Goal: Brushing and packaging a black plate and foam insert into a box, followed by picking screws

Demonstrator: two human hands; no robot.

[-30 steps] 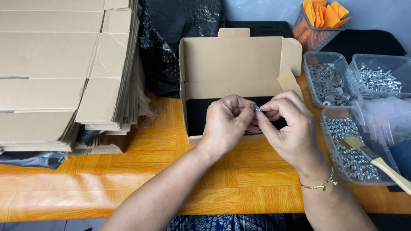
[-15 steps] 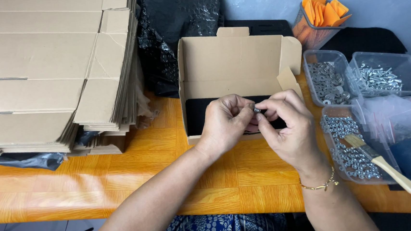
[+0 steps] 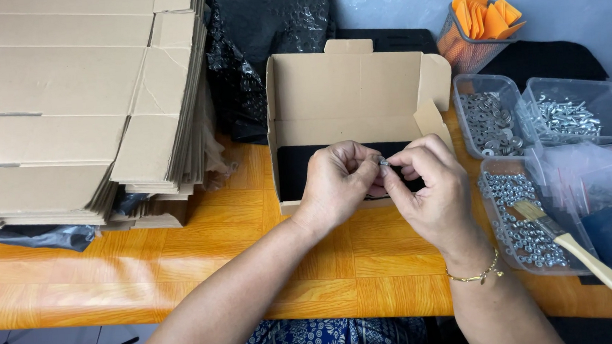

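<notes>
Three clear tubs (image 3: 490, 112), one open box (image 3: 355, 89), one brush (image 3: 577, 245).

Single head cam, steep downward look at the orange table (image 3: 184, 274), close range, hands mid-frame.

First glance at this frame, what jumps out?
Two hands meet at centre: the left hand and right hand pinch a small silver metal fastener between them, in front of an open brown cardboard box on the orange wooden table. A tall stack of flattened cardboard sheets fills the left, and clear plastic tubs of silver hardware line the right.
</notes>
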